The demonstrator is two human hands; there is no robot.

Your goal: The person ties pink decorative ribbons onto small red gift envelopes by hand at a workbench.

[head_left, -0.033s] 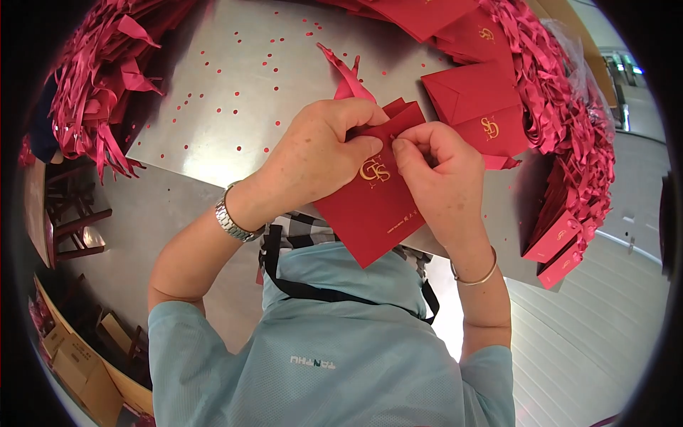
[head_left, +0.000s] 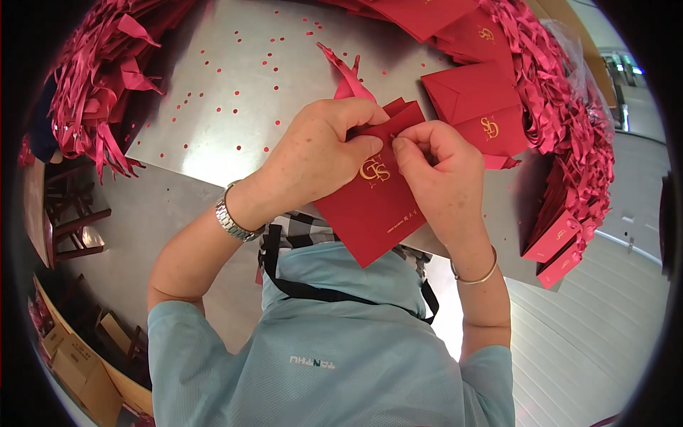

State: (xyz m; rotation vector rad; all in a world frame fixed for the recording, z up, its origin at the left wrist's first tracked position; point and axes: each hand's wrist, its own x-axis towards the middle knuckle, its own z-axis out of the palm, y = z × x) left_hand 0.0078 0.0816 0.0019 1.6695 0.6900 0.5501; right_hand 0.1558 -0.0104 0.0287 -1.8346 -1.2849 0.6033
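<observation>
A red paper gift bag [head_left: 376,220] with a gold emblem is held tilted over the table's near edge. My left hand [head_left: 320,149] is closed on its upper left edge, thumb on the front and fingers behind. Close beside that thumb, my right hand [head_left: 447,167] pinches at the bag's top edge. Whatever small thing lies between its thumb and forefinger is too hidden to name. A pink ribbon [head_left: 348,84] sticks up beyond my left hand, behind the bag.
Red bags [head_left: 473,103] lie just right of my hands on the metal table [head_left: 213,135]. Piles of pink ribbons [head_left: 99,64] rise at the left, with more ribbons [head_left: 562,107] along the right. Small red paper dots are scattered about. Cardboard boxes [head_left: 85,370] stand at lower left.
</observation>
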